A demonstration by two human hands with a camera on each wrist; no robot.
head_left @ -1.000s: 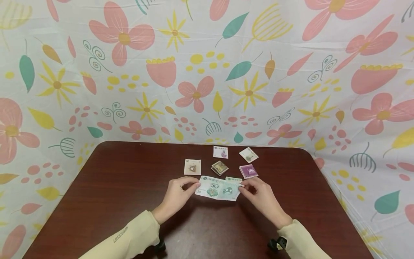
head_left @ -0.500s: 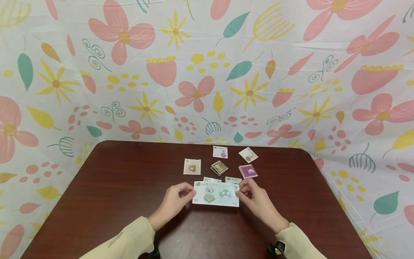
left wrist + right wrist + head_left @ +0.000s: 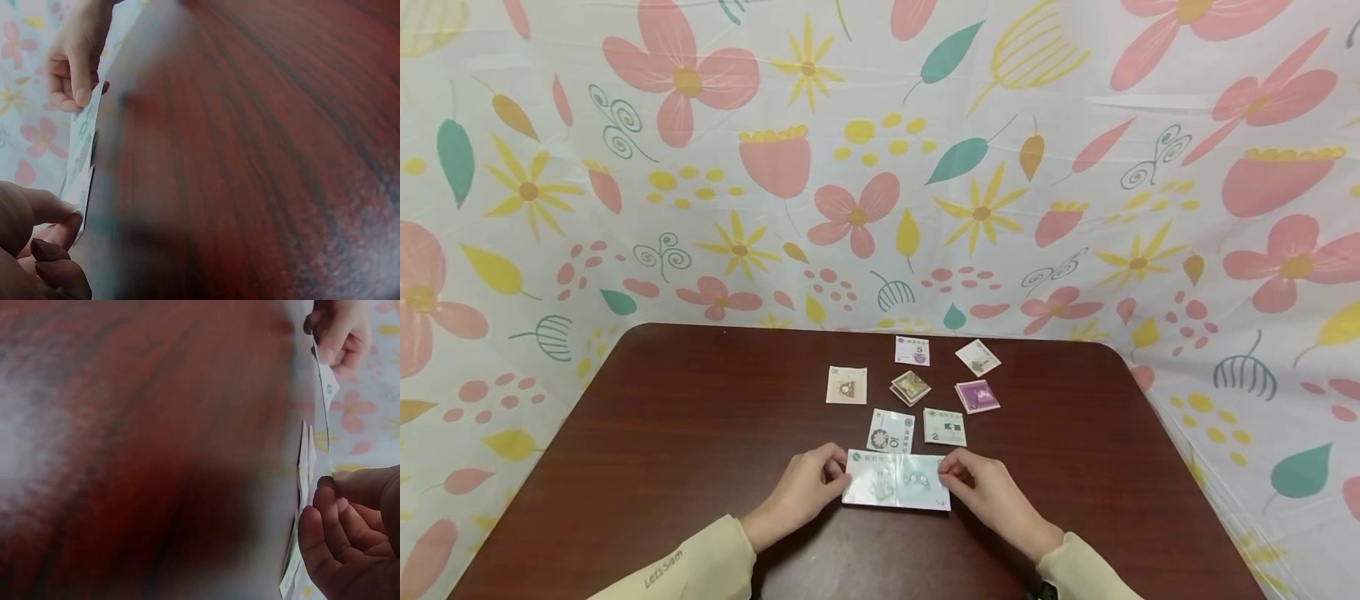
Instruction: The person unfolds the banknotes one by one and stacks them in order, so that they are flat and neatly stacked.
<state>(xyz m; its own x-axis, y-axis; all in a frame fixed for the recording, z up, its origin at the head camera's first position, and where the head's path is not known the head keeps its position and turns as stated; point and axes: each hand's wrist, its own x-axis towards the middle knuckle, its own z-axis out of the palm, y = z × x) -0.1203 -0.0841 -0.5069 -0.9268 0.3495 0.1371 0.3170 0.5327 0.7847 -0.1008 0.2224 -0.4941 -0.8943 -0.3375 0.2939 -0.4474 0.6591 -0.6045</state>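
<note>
A pale green play banknote (image 3: 897, 481) is stretched flat between both hands, low over the near middle of the table, with a crease down its centre. My left hand (image 3: 806, 490) pinches its left end between thumb and fingers. At the other end my right hand (image 3: 992, 498) pinches the right edge the same way. Both wrist views show the note (image 3: 82, 147) almost edge-on, thumb on one face and fingers behind. Just beyond its far edge lie a folded 10 note (image 3: 891, 431) and a folded green 2 note (image 3: 944, 427).
Farther back on the dark wooden table (image 3: 685, 433) lie more folded notes: a beige one (image 3: 846, 386), a brown one (image 3: 911, 387), a purple one (image 3: 977, 397), a 5 note (image 3: 912, 351) and a pale one (image 3: 978, 357). A flowered cloth (image 3: 857, 167) hangs behind.
Both hands have brought the green banknote nearer to the body, and it has straightened from a tilt. The 10 and 2 notes behind it have come into fuller view.
</note>
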